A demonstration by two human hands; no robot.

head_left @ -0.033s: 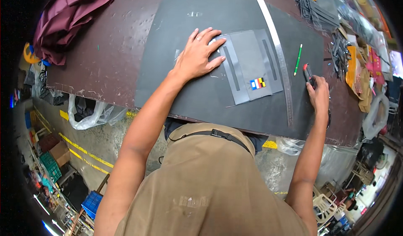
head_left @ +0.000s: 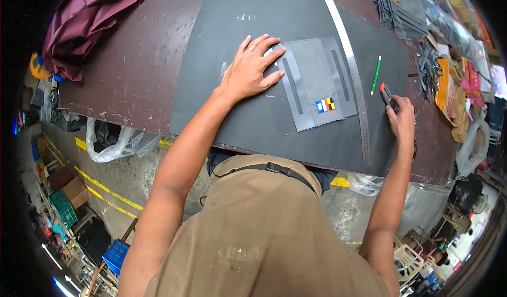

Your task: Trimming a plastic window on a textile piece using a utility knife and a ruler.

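A large black sheet (head_left: 237, 117) lies on the dark brown table (head_left: 137, 70). On it rests a grey panel (head_left: 317, 80) with two dark slots and a small coloured label (head_left: 325, 105). My left hand (head_left: 248, 72) lies flat, fingers spread, on the panel's left edge and the sheet. A long metal ruler (head_left: 351, 70) runs along the panel's right side. To the right of the ruler, my right hand (head_left: 402, 120) grips a red and black utility knife (head_left: 386, 95) with its tip on the sheet. A green pencil (head_left: 375, 75) lies just above the knife.
A maroon cloth (head_left: 90, 17) is bunched at the table's far left. Stacked dark cut pieces (head_left: 396, 4) and yellow and red scraps (head_left: 449, 86) crowd the right side. A plastic bag (head_left: 113, 141) hangs below the table's near edge. Crates (head_left: 63, 204) stand on the floor.
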